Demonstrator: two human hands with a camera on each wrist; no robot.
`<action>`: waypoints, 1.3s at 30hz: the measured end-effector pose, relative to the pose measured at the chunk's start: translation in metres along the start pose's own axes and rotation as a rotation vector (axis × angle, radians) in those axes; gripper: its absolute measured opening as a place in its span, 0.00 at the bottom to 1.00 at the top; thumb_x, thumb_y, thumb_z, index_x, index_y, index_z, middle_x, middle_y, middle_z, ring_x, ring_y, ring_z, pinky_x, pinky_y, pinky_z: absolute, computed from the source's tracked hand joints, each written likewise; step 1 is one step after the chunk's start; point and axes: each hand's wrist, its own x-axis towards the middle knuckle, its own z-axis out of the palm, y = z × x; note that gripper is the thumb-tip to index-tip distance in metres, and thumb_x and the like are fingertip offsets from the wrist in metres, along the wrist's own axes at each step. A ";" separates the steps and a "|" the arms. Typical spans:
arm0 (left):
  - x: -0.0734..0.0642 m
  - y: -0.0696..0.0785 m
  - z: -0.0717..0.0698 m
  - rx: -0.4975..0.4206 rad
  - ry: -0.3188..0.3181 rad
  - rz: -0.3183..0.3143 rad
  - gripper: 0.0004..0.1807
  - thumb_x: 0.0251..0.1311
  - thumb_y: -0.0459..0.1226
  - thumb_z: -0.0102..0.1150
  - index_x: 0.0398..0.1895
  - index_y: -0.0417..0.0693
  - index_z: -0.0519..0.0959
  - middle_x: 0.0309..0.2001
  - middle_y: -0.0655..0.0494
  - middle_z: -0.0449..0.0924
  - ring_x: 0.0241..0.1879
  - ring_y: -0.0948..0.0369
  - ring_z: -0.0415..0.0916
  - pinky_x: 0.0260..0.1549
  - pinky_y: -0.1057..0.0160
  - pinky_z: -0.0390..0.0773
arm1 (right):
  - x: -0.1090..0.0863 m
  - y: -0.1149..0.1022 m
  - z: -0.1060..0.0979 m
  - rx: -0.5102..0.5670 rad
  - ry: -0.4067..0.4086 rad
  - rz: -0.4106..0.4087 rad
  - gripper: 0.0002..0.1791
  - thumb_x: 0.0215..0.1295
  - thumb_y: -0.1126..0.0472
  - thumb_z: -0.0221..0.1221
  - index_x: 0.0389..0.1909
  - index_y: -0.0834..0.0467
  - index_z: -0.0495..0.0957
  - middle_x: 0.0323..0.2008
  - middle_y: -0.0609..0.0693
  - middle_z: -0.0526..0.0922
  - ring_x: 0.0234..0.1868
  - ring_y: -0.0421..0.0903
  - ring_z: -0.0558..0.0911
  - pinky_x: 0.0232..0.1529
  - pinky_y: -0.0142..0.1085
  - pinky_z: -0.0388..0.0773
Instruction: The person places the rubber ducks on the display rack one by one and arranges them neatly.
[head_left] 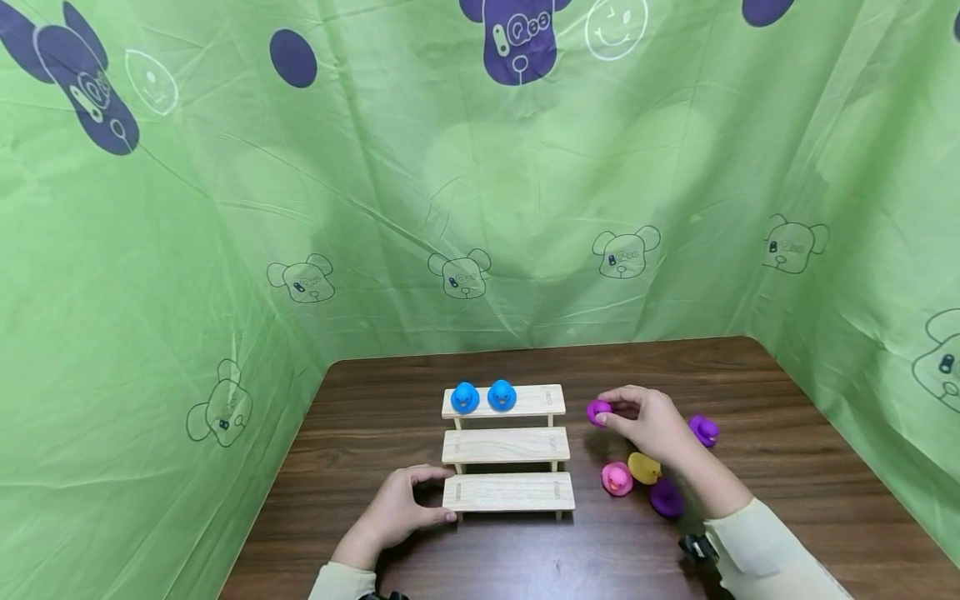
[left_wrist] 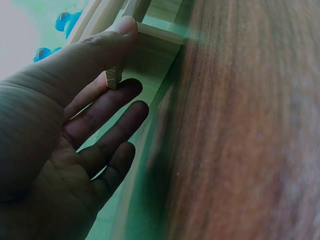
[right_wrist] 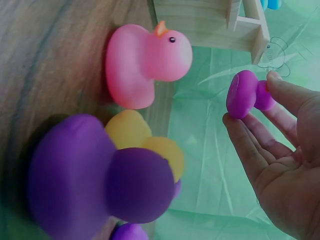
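A three-tier wooden stand (head_left: 510, 493) rises in steps toward the back, with one blue rubber duck (head_left: 465, 398) and a second blue rubber duck (head_left: 502, 396) on its top step. My left hand (head_left: 401, 508) grips the left end of the lowest step between thumb and index finger; the other fingers (left_wrist: 117, 132) stretch out loosely below in the left wrist view. Right of the top step, my right hand (head_left: 651, 423) pinches a magenta-purple rubber duck (right_wrist: 243, 95) between thumb and fingertips, held clear of the table in the right wrist view.
Under and beside my right forearm sit a pink duck (head_left: 617, 479), a yellow duck (head_left: 644, 468), a dark purple duck (head_left: 667, 498) and another purple duck (head_left: 703, 430). Green printed cloth (head_left: 525, 308) surrounds the brown wooden table (head_left: 360, 417) at back and sides.
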 end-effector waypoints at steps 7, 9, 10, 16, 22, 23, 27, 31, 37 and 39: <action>0.000 0.001 0.000 0.002 -0.004 -0.003 0.31 0.45 0.48 0.86 0.56 0.59 0.87 0.54 0.69 0.85 0.59 0.62 0.79 0.64 0.55 0.75 | 0.005 -0.006 -0.001 -0.006 0.023 -0.010 0.18 0.62 0.61 0.76 0.51 0.58 0.87 0.47 0.53 0.89 0.45 0.50 0.89 0.44 0.34 0.86; 0.000 0.001 -0.001 0.002 -0.003 -0.001 0.31 0.45 0.48 0.86 0.56 0.59 0.87 0.54 0.69 0.85 0.59 0.62 0.79 0.64 0.55 0.75 | 0.006 -0.009 -0.002 -0.011 0.030 -0.016 0.17 0.62 0.61 0.76 0.51 0.58 0.88 0.47 0.53 0.89 0.44 0.49 0.89 0.43 0.33 0.86; 0.000 0.001 -0.001 0.002 -0.003 -0.001 0.31 0.45 0.48 0.86 0.56 0.59 0.87 0.54 0.69 0.85 0.59 0.62 0.79 0.64 0.55 0.75 | 0.007 -0.010 -0.002 -0.015 0.032 -0.018 0.17 0.62 0.61 0.75 0.51 0.58 0.88 0.47 0.53 0.89 0.43 0.49 0.89 0.42 0.33 0.86; 0.000 0.002 0.000 0.000 -0.005 -0.008 0.31 0.45 0.48 0.87 0.56 0.60 0.87 0.54 0.68 0.85 0.59 0.62 0.79 0.63 0.56 0.76 | 0.010 -0.016 -0.004 -0.013 0.033 -0.018 0.19 0.63 0.57 0.75 0.54 0.56 0.87 0.50 0.51 0.88 0.43 0.47 0.88 0.41 0.32 0.86; 0.000 0.003 -0.001 -0.005 -0.006 -0.001 0.30 0.45 0.47 0.86 0.56 0.58 0.87 0.54 0.67 0.86 0.58 0.62 0.79 0.62 0.56 0.76 | 0.013 -0.024 -0.003 0.017 0.050 -0.028 0.19 0.64 0.54 0.74 0.55 0.53 0.87 0.50 0.50 0.88 0.43 0.46 0.88 0.41 0.33 0.86; 0.000 0.003 -0.001 -0.006 -0.005 0.001 0.30 0.45 0.46 0.86 0.56 0.58 0.87 0.53 0.67 0.86 0.58 0.62 0.79 0.62 0.56 0.76 | 0.013 -0.026 -0.003 0.028 0.050 -0.030 0.19 0.64 0.54 0.75 0.54 0.53 0.87 0.50 0.50 0.88 0.43 0.46 0.88 0.41 0.33 0.86; 0.000 0.002 -0.001 -0.006 -0.004 0.002 0.31 0.45 0.47 0.86 0.56 0.58 0.87 0.53 0.68 0.86 0.58 0.62 0.79 0.62 0.56 0.76 | 0.016 -0.032 0.000 0.055 0.042 -0.054 0.19 0.63 0.54 0.75 0.54 0.53 0.87 0.48 0.47 0.88 0.44 0.46 0.88 0.42 0.34 0.86; 0.000 0.002 -0.001 0.000 -0.003 0.003 0.31 0.45 0.48 0.86 0.56 0.59 0.87 0.53 0.70 0.86 0.58 0.62 0.80 0.62 0.56 0.77 | 0.020 -0.036 0.003 0.047 0.041 -0.090 0.18 0.63 0.57 0.75 0.53 0.54 0.88 0.46 0.46 0.88 0.44 0.45 0.88 0.43 0.33 0.86; 0.000 0.001 -0.001 0.009 -0.002 0.002 0.31 0.45 0.49 0.86 0.56 0.60 0.87 0.53 0.70 0.85 0.58 0.62 0.79 0.62 0.55 0.77 | 0.027 -0.043 0.007 0.053 0.038 -0.117 0.18 0.62 0.61 0.76 0.52 0.56 0.88 0.46 0.48 0.88 0.45 0.46 0.89 0.44 0.33 0.86; 0.000 0.001 -0.001 0.008 -0.003 0.001 0.31 0.45 0.49 0.86 0.56 0.60 0.87 0.53 0.70 0.85 0.58 0.62 0.79 0.63 0.55 0.76 | 0.029 -0.046 0.010 0.061 0.033 -0.125 0.18 0.61 0.61 0.76 0.52 0.57 0.88 0.47 0.50 0.88 0.45 0.48 0.89 0.44 0.33 0.86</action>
